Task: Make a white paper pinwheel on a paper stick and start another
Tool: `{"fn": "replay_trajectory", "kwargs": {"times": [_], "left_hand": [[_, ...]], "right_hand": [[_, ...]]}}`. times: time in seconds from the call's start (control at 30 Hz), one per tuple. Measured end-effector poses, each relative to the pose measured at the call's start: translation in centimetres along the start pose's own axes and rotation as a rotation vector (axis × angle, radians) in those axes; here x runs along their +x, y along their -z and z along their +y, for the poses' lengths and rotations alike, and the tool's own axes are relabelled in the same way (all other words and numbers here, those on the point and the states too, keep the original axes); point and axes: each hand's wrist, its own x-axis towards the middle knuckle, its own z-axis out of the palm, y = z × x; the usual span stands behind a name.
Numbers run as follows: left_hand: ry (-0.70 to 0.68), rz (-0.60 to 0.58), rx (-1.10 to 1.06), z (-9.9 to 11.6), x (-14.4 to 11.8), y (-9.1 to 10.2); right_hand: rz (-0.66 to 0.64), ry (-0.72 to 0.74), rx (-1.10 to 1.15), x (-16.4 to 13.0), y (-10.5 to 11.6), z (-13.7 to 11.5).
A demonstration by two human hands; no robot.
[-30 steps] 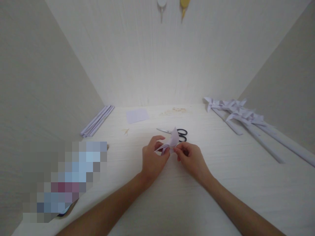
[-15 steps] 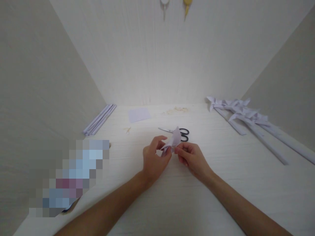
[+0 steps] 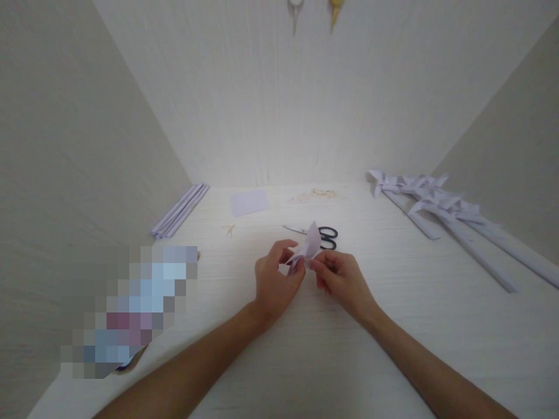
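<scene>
A pale paper pinwheel, its blades folded up, is held just above the table between my hands. My left hand is closed round its left side, the thumb pressed at its middle and the index finger arched over. At its lower right edge, the fingertips of my right hand are pinched together on the paper. Behind the pinwheel lie scissors with black handles, the blades pointing left and partly hidden by the paper.
Rolled paper sticks lie at the back left, near a flat paper sheet and thin pale sticks. Small pale bits sit by the back wall. Several pinwheels on sticks lie right. A blurred-out object lies left.
The view has shifted slightly. Both hands keep their hold on the pinwheel, with hardly any change in the fingers.
</scene>
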Motion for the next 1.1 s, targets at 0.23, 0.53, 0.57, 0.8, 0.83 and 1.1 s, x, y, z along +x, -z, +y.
{"fn": "replay_trajectory", "kwargs": {"times": [0.23,0.53,0.57,0.8,0.83,1.1], "left_hand": [[-0.015,0.004,0.039,0.1,-0.1,0.1],[0.013,-0.009,-0.021,0.1,0.0,0.1],[0.013,-0.007,-0.013,0.1,0.0,0.1],[-0.010,0.008,0.050,0.2,-0.1,0.0],[-0.016,0.013,0.056,0.2,-0.1,0.0],[-0.056,0.020,0.031,0.1,-0.2,-0.1]], "right_hand": [[-0.059,-0.108,0.224,0.1,-0.2,0.0],[0.030,0.508,-0.688,-0.4,0.7,0.0],[0.043,0.441,-0.596,-0.3,0.6,0.0],[-0.212,-0.275,0.440,0.2,-0.1,-0.5],[-0.224,-0.319,0.505,0.3,-0.1,-0.5],[0.066,0.294,-0.301,-0.2,0.4,0.3]]}}
